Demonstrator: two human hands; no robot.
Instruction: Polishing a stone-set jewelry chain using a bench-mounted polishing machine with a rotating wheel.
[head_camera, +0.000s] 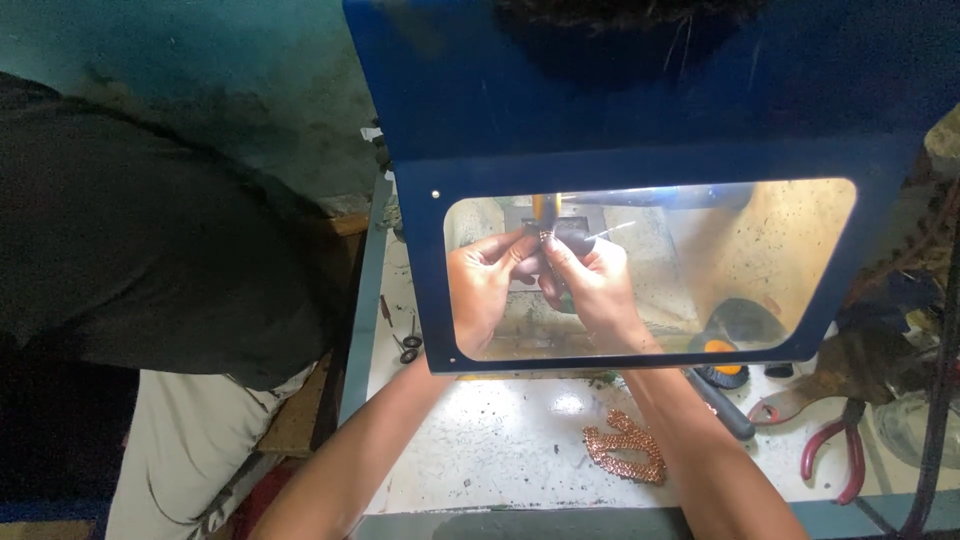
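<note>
Behind the clear window of a blue box-shaped hood (640, 90), my left hand (482, 285) and my right hand (590, 282) meet. Between the fingertips of both hands is a small coppery metal piece (545, 235), pinched close to a thin orange and silver spindle (545, 207). Both forearms reach in under the hood from the near edge of the white, speckled bench (500, 440). What lies right behind the piece is blurred by the window.
A pile of copper chain (628, 450) lies on the bench near my right arm. Red-handled pliers (838, 445), a black and orange tool (722, 368) and small dark bits (408, 345) lie around. A person in a dark shirt (140, 230) stands at the left.
</note>
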